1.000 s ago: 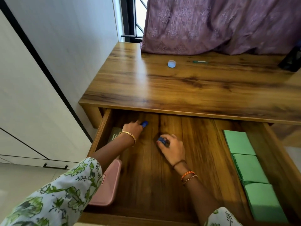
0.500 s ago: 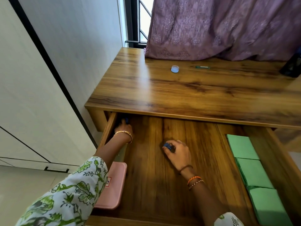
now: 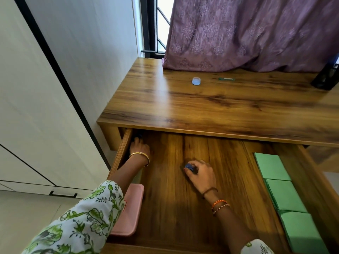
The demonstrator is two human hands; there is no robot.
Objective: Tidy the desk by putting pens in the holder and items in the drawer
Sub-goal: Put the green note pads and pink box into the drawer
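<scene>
The wooden drawer (image 3: 227, 180) under the desk top is pulled out. My left hand (image 3: 139, 148) reaches into its back left corner, fingers curled around a small blue item (image 3: 140, 136) that is mostly lost in shadow. On the drawer floor near the middle, my right hand (image 3: 200, 174) is closed on a second small blue item (image 3: 189, 166). On the desk top lie a pale blue round cap (image 3: 196, 81) and a green pen (image 3: 227, 79). The black pen holder (image 3: 325, 77) stands at the right edge.
A pink box (image 3: 129, 215) lies along the drawer's left side, partly under my left sleeve. Three green pads (image 3: 285, 195) line the right side. A purple curtain (image 3: 247, 33) hangs onto the back of the desk. A white wall stands to the left.
My left hand has moved from the drawer's middle-left back into the far left corner with its blue item. The right hand has hardly moved. The camera has shifted slightly.
</scene>
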